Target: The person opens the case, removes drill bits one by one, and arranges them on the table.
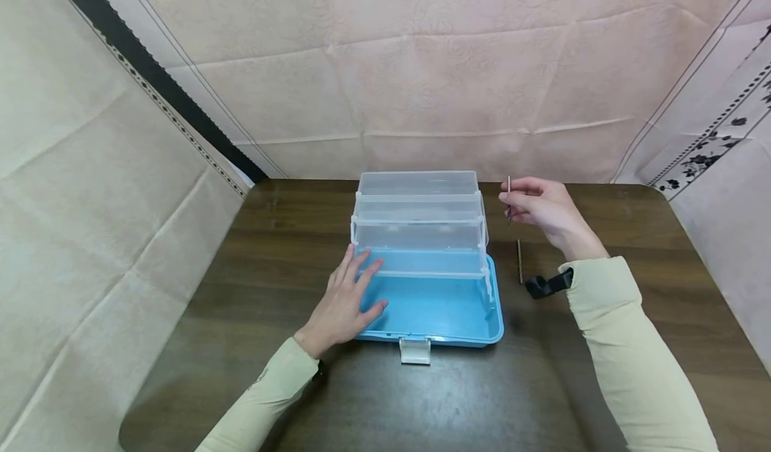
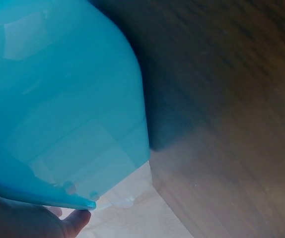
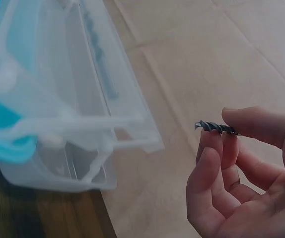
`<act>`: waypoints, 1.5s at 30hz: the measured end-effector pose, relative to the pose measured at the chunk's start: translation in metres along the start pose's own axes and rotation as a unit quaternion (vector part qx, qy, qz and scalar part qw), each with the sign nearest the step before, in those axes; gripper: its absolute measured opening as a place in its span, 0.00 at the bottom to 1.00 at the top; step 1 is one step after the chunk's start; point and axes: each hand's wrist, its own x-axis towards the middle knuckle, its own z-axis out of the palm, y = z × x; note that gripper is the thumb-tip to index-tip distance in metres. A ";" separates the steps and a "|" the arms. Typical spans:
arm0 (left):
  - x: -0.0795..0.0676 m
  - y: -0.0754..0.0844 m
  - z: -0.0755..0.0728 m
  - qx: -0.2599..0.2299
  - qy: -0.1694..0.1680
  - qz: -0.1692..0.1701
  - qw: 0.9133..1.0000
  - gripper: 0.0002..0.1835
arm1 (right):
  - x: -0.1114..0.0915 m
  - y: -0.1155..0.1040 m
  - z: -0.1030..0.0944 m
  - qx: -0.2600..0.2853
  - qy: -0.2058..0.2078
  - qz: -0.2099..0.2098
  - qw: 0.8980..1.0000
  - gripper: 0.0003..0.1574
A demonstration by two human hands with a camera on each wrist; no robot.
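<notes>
A blue toolbox (image 1: 434, 308) stands open at mid-table, its clear tiered trays (image 1: 418, 231) raised toward the back. My left hand (image 1: 345, 298) rests on the box's left rim with fingers spread; in the left wrist view its fingertips are right at the rim of the blue wall (image 2: 78, 99). To the right of the trays, my right hand (image 1: 542, 214) pinches a drill bit (image 3: 214, 127) between thumb and fingers, its spiral flutes showing past the fingertips. Another drill bit (image 1: 520, 262) lies on the table below that hand. A dark spiral shape (image 3: 99, 54) shows through the top tray.
The brown wooden table (image 1: 241, 318) meets cloth-covered walls (image 1: 421, 90) at the back and sides. A clear latch (image 1: 415, 351) hangs from the box's front edge. A black wrist strap (image 1: 548, 284) sits at the right cuff, close to the loose bit.
</notes>
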 end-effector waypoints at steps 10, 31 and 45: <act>-0.001 0.000 -0.001 -0.006 0.007 0.003 1.000 0.40 | -0.005 0.013 -0.026 -0.035 0.023 0.009 0.999 0.09; -0.003 0.000 0.000 -0.007 0.006 0.001 1.000 0.40 | -0.008 0.048 -0.054 -0.071 0.051 0.043 0.995 0.15; -0.002 0.000 0.000 -0.011 0.008 0.002 1.000 0.40 | -0.011 0.078 -0.061 -0.124 0.049 0.048 0.990 0.30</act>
